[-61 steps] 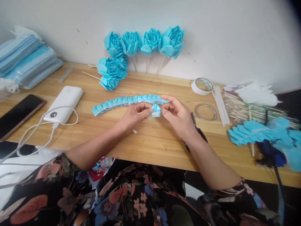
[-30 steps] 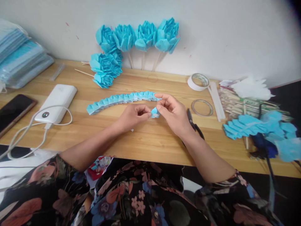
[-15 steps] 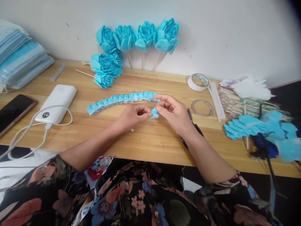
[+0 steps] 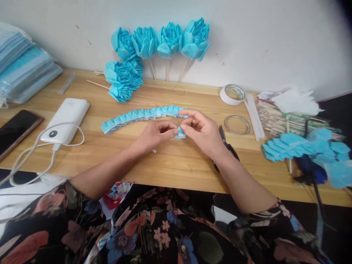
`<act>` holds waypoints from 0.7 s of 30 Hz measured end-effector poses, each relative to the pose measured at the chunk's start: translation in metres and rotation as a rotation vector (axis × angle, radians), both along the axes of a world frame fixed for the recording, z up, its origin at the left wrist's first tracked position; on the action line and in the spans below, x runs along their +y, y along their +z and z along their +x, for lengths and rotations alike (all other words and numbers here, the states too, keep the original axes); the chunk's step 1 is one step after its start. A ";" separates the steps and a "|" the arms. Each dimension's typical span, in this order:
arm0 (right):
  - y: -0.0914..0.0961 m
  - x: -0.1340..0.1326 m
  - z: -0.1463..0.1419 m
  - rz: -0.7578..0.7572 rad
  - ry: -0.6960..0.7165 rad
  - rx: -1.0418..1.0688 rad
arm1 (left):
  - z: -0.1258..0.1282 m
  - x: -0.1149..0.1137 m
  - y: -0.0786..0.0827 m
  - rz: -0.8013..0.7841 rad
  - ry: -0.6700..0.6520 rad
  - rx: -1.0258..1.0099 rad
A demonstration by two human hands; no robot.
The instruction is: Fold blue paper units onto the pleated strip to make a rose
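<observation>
Your left hand (image 4: 158, 134) and right hand (image 4: 202, 130) pinch a folded blue piece (image 4: 180, 134) nearside of the pleated strip (image 4: 140, 115), unrolled; finished-looking roses (image 4: 145, 43) beyond it.

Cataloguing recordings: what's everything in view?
Folded piece: one, blue, centre
Pleated strip: one, blue, centre
Scrap: one, white, centre
Scissors: one, black, right
Flowers: several, blue, back
Tape: one, white, right
Thin ring: one, grey, right
Flat strips: some, white, right
Sticks: many, pale, right
Crumpled bundle: one, white, right
Loose pieces: several, blue, right
Unclear item: one, navy, right
Power bank: one, white, left
Cable: one, white, left
Phone: one, black, left
Packs: several, blue, left
Table: one, brown, underneath
Wall: one, white, back
Sleeves: two, floral, front
Left hand: one, centre
Right hand: one, centre
</observation>
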State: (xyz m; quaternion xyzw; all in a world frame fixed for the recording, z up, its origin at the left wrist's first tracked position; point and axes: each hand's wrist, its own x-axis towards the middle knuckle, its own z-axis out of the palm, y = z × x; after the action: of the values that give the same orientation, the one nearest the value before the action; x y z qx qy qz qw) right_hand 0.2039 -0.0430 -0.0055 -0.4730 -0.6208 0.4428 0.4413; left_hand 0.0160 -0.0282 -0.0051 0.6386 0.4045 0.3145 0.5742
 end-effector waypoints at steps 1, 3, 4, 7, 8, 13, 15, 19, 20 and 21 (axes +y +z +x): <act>0.000 0.000 0.000 0.002 0.003 -0.010 | 0.001 0.000 -0.001 -0.002 0.002 -0.004; 0.000 -0.001 -0.001 -0.001 -0.006 -0.020 | 0.001 0.000 -0.004 0.002 0.014 -0.008; 0.001 -0.002 -0.001 -0.004 -0.020 -0.020 | 0.002 0.001 -0.005 0.003 0.023 -0.006; 0.004 -0.002 0.001 -0.001 -0.080 -0.004 | 0.002 0.002 -0.006 -0.003 0.081 -0.035; 0.004 -0.001 0.002 -0.001 -0.086 0.011 | 0.002 0.003 -0.006 -0.011 0.109 -0.060; 0.001 0.001 0.001 -0.060 0.047 0.046 | 0.001 0.004 -0.004 -0.046 0.232 -0.159; 0.000 0.001 0.000 -0.062 0.057 0.029 | 0.002 0.004 -0.004 -0.042 0.236 -0.162; -0.002 0.002 -0.001 -0.034 -0.001 0.031 | 0.002 0.004 -0.002 -0.047 0.210 -0.158; -0.002 0.002 0.000 -0.030 -0.005 0.028 | 0.002 0.004 -0.001 -0.049 0.207 -0.149; -0.002 0.002 0.000 -0.025 -0.004 0.021 | 0.002 0.003 0.000 -0.051 0.202 -0.141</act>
State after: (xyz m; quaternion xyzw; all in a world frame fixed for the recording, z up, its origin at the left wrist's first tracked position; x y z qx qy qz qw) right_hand 0.2041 -0.0412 -0.0075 -0.4749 -0.6096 0.4546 0.4430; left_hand 0.0177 -0.0247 -0.0050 0.5561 0.4335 0.4044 0.5824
